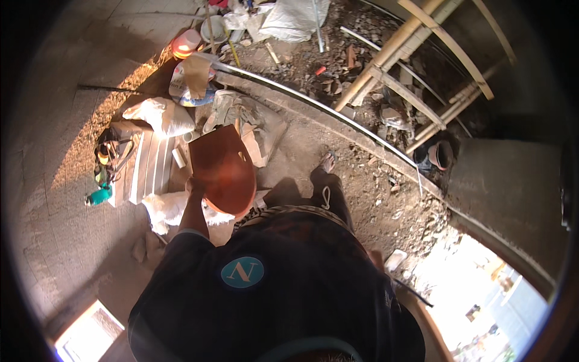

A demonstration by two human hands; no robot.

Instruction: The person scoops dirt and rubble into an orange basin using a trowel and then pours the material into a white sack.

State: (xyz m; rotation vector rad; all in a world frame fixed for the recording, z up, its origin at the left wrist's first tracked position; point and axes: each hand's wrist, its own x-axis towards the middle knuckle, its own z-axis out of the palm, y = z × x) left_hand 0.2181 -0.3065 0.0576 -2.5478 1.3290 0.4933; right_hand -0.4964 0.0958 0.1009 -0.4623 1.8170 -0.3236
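Note:
My left hand point(194, 184) is closed on the left edge of a large reddish-orange curved piece, plastic by its look point(224, 172). One end of it is straight, the other rounded, and a small slot shows near its right edge. It hangs at my left side, above pale sacking point(166, 211). Of my right arm, only a bit of skin point(376, 259) shows at the side of my dark shirt; the fingers are hidden. Close to it are a whitish object point(396, 260) and a thin dark rod point(413, 292); whether I hold the rod is unclear.
Striped boards or boxes point(142, 166), a white sack point(161, 116) and a teal bottle point(99, 196) lie left. An orange bucket point(186, 43) stands beyond. A long pale pipe point(313, 104) edges a rubble strip, with a bamboo ladder-like frame point(416, 60) over it. Loose stones point(386, 190) cover the ground right.

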